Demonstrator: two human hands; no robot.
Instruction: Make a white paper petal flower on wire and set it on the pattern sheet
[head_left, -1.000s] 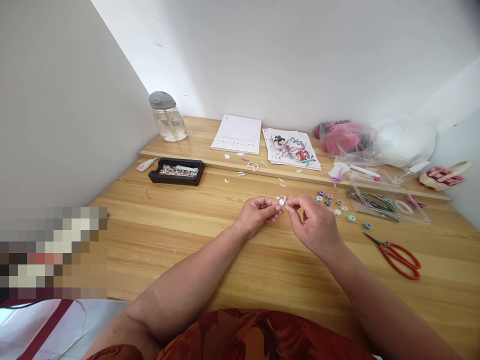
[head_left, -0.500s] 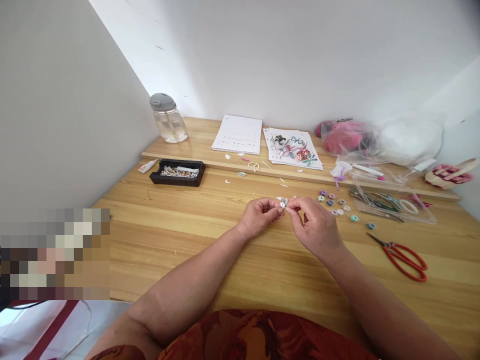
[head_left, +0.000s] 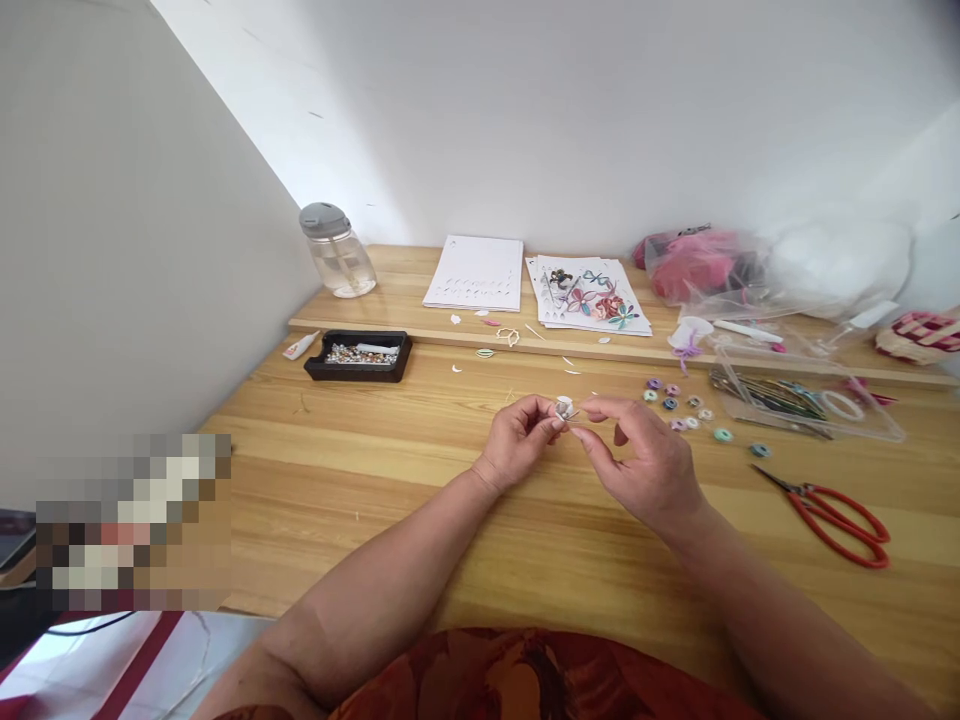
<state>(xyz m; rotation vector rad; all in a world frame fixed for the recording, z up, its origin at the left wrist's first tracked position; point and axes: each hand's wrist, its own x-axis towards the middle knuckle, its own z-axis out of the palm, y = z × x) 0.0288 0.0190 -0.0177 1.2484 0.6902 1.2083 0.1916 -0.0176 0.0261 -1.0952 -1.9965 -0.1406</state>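
My left hand (head_left: pixel 519 442) pinches a small white and grey petal-shaped piece (head_left: pixel 564 407) between thumb and fingers, above the middle of the table. A thin dark strand or wire seems to stick out of it to the right, too small to name. Just right of the piece is my right hand (head_left: pixel 646 462), its thumb and forefinger apart with a gap between the tips. No held thing can be made out in it. Several thread bobbins (head_left: pixel 722 435) lie beyond the right hand, and red-handled scissors (head_left: pixel 836 520) rest to its right.
On the left stand a black tray (head_left: pixel 356 373) of beads, a glue tube (head_left: pixel 301 346) and a water bottle (head_left: pixel 341 255). Papers (head_left: pixel 474 270) and a flower-pattern sheet (head_left: pixel 592 295) lie on the raised shelf. A clear box (head_left: pixel 892 425) of tools, plastic bags (head_left: pixel 750 275) and a woven basket (head_left: pixel 919 338) are right.
My right thumb and forefinger have parted and drawn slightly away from the small white piece. It stays in my left hand, now turned to show more of its face. The view has shifted slightly.
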